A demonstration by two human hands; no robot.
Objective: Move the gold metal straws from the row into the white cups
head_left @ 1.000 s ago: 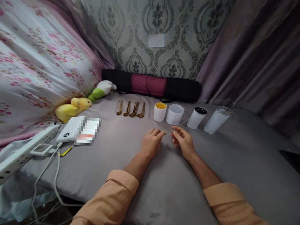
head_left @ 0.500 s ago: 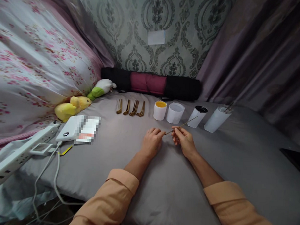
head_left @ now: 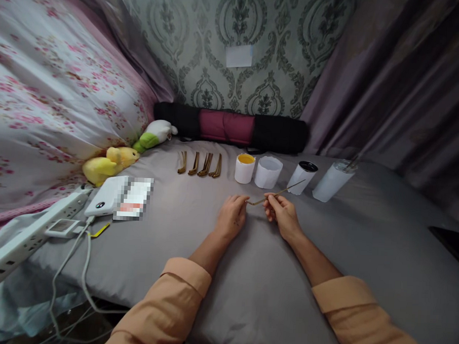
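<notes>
Inside, leftmost cup (head_left: 244, 172) yellow; rod (head_left: 289, 188) handheld

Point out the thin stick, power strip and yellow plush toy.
Thin stick (head_left: 291, 187): head view, straight far length.
Power strip (head_left: 23, 248): head view, socketed face.
Yellow plush toy (head_left: 98, 171): head view, its body.

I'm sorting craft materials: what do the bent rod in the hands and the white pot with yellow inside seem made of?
Bent rod: possibly metal or wood; dull brown, angled near one end, too slender to settle.
White pot: probably paper outside, from its matte white look; core hidden.
</notes>
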